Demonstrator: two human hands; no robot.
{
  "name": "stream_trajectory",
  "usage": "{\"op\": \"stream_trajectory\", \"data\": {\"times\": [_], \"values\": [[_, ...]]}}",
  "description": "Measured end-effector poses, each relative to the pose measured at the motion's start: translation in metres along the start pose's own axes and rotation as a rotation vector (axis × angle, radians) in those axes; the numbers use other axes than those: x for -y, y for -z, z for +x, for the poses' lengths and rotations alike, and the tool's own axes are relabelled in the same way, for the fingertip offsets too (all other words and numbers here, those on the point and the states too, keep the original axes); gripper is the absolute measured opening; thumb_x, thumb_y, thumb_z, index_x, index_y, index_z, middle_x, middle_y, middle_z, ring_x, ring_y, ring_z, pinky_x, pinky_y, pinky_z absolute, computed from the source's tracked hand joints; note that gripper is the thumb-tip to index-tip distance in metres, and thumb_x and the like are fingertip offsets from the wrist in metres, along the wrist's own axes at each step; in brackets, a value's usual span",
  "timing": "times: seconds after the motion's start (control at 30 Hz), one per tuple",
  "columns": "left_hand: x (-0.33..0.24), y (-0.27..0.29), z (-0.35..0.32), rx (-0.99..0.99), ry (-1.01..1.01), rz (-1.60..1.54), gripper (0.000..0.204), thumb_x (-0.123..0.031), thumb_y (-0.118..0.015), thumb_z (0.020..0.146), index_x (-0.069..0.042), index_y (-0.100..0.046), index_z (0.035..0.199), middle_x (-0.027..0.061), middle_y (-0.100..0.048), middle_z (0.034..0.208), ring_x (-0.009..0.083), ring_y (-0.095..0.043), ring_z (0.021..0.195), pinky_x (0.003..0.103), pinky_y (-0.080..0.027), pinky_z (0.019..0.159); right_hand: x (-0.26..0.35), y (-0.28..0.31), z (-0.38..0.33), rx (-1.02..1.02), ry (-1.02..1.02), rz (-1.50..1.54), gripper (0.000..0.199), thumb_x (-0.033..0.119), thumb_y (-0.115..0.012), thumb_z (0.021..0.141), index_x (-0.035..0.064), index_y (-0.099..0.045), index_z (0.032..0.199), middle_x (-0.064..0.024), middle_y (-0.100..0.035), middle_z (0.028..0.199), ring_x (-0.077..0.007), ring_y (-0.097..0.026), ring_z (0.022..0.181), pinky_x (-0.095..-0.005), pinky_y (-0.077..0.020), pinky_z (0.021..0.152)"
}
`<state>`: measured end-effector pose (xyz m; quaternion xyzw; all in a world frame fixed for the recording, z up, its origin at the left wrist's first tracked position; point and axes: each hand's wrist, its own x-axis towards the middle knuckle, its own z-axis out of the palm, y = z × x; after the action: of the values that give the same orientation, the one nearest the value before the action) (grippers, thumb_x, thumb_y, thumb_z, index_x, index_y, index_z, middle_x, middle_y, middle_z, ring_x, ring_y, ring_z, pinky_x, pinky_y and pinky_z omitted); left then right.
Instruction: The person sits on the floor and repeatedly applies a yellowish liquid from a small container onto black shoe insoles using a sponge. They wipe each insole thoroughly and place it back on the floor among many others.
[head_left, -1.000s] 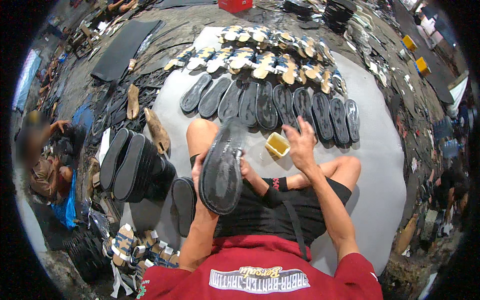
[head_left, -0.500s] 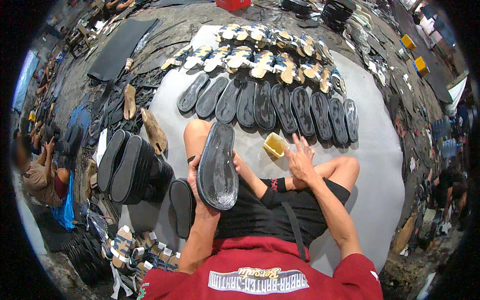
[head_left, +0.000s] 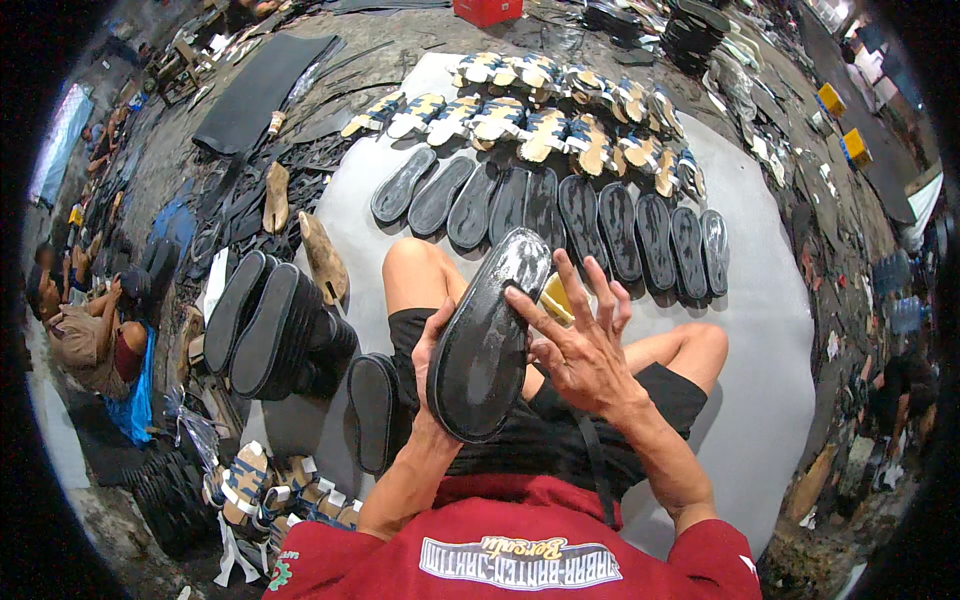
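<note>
Your right hand (head_left: 590, 370) moved from beside the tub (head_left: 553, 295) to the sole (head_left: 480, 350) left of it: finger contact made, grip empty. Left hand (head_left: 424, 372) clamps the sole.

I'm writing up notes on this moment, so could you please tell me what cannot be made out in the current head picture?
Head view, part of the left hand: hidden behind the black sole.
Head view, the sole's far face: turned away from the camera.
Head view, much of the yellow tub: covered by the right hand.
Head view, the red box's upper part: cut off by the picture's top edge.
</note>
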<state>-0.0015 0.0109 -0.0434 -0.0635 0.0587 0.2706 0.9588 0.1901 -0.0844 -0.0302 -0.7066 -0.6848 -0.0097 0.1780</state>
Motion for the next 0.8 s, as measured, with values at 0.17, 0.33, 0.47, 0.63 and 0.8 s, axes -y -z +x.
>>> {"op": "stream_trajectory", "data": {"times": [0.17,0.33,0.47,0.63,0.8], "values": [[-0.008,0.000,0.001,-0.017,-0.083,0.147,0.063,-0.045,-0.042,0.112,0.005,-0.059,0.147,0.0271,-0.070,0.138,0.0370,-0.072,0.121,0.049,-0.055,0.112,0.028,0.004,-0.030,-0.032,0.237,-0.207,0.060,0.063,-0.037,0.111,0.0309,-0.060,0.157,-0.0101,-0.032,0.177,-0.0357,-0.022,0.161,-0.0586,-0.0049,0.126],[0.001,-0.009,-0.005,-0.127,-0.061,0.124,0.060,-0.043,-0.045,0.111,0.005,-0.062,0.143,0.0251,-0.075,0.127,0.0357,-0.079,0.102,0.048,-0.066,0.092,0.003,0.015,0.009,0.037,0.033,-0.102,0.063,0.062,-0.046,0.109,0.0334,-0.048,0.165,-0.0064,-0.022,0.181,-0.0350,-0.015,0.164,-0.0635,-0.0074,0.125],[-0.005,-0.010,-0.002,-0.056,0.011,0.113,0.058,-0.043,-0.046,0.111,0.004,-0.064,0.141,0.0233,-0.076,0.125,0.0349,-0.079,0.101,0.046,-0.067,0.089,0.008,-0.002,-0.003,0.046,0.164,-0.153,0.065,0.060,-0.044,0.110,0.0336,-0.040,0.169,-0.0043,-0.021,0.182,-0.0346,-0.014,0.164,-0.0621,-0.0053,0.125],[-0.010,0.010,0.007,-0.120,-0.072,0.231,0.063,-0.048,-0.042,0.112,0.003,-0.062,0.141,0.0229,-0.075,0.127,0.0329,-0.076,0.107,0.047,-0.063,0.097,0.035,-0.005,-0.031,0.123,0.303,-0.022,0.062,0.064,-0.037,0.111,0.0394,-0.041,0.168,-0.0045,-0.023,0.181,-0.0329,-0.018,0.162,-0.0607,-0.0042,0.125],[-0.009,-0.003,0.001,-0.066,-0.032,0.126,0.058,-0.044,-0.044,0.111,0.003,-0.063,0.140,0.0225,-0.074,0.128,0.0333,-0.076,0.108,0.046,-0.062,0.098,0.016,0.000,-0.007,0.091,0.100,-0.082,0.057,0.063,-0.040,0.111,0.0434,-0.048,0.164,-0.0109,-0.025,0.179,-0.0360,-0.016,0.162,-0.0612,-0.0092,0.123]]}}
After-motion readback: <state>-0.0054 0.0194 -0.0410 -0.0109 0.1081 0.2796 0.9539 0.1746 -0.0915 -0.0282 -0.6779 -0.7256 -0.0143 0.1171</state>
